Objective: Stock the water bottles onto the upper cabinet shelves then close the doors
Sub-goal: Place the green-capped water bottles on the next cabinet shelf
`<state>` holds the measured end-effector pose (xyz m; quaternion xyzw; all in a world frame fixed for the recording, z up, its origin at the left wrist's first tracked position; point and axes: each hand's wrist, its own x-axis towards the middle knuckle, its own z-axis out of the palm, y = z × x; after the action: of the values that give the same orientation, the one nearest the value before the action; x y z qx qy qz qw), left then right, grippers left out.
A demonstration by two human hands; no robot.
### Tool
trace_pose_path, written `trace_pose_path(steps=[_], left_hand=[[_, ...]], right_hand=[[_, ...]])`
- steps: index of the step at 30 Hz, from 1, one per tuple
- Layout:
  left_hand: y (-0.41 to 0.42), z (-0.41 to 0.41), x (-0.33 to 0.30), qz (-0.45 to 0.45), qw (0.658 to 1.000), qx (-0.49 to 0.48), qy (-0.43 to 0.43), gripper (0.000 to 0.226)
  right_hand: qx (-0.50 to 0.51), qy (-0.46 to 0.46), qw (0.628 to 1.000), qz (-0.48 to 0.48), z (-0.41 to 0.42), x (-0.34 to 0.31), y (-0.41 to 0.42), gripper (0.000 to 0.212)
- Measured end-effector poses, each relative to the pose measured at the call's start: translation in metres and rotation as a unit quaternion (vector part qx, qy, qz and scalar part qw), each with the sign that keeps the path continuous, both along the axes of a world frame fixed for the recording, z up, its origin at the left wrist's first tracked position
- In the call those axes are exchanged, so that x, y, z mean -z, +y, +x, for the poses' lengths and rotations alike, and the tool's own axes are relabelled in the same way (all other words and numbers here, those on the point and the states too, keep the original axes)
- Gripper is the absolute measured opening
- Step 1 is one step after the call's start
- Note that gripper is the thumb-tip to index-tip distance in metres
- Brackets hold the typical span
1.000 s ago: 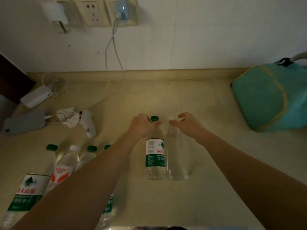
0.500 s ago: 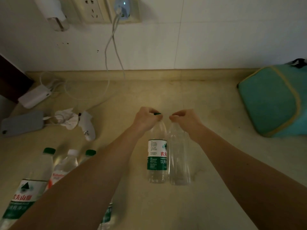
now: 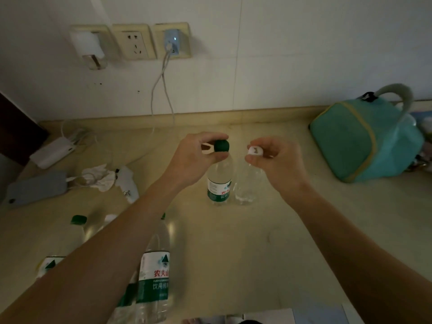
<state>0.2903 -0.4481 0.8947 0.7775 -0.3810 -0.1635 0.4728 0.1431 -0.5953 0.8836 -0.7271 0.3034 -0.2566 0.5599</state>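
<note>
My left hand (image 3: 196, 155) grips the neck of a green-capped water bottle (image 3: 219, 181) with a green and white label, fingers curled round its cap. My right hand (image 3: 278, 160) pinches the white cap of a clear unlabelled bottle (image 3: 245, 183) right beside it. Both bottles hang upright, lifted above the beige counter (image 3: 257, 253). Several more water bottles (image 3: 154, 277) stand at the lower left, partly hidden behind my left forearm. No cabinet shows in view.
A teal bag (image 3: 364, 141) sits at the right on the counter. A grey phone (image 3: 37, 188), a white power bank (image 3: 53, 152), crumpled tissue (image 3: 100, 176) and cables lie at the left. Wall sockets (image 3: 135, 42) with a charger are above.
Both hands closed on the bottle caps and raised the two bottles off the counter, towards the camera. The view tilted up, showing more wall.
</note>
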Motion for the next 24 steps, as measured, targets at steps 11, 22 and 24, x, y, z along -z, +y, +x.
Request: trace_pose_path(steps=[11, 22, 24], left_hand=[[0.014, -0.009, -0.001, 0.009, 0.998, 0.024, -0.049, 0.038], [0.026, -0.02, 0.068, 0.066, 0.993, -0.031, 0.098, 0.099], [0.023, -0.027, 0.083, 0.051, 0.99, -0.038, 0.129, 0.094]], right_hand=[[0.021, -0.005, 0.999, -0.03, -0.008, 0.01, 0.009, 0.033], [-0.078, 0.141, 0.987, 0.021, -0.022, 0.082, 0.003, 0.091], [-0.082, 0.13, 0.988, 0.029, -0.021, 0.094, 0.006, 0.081]])
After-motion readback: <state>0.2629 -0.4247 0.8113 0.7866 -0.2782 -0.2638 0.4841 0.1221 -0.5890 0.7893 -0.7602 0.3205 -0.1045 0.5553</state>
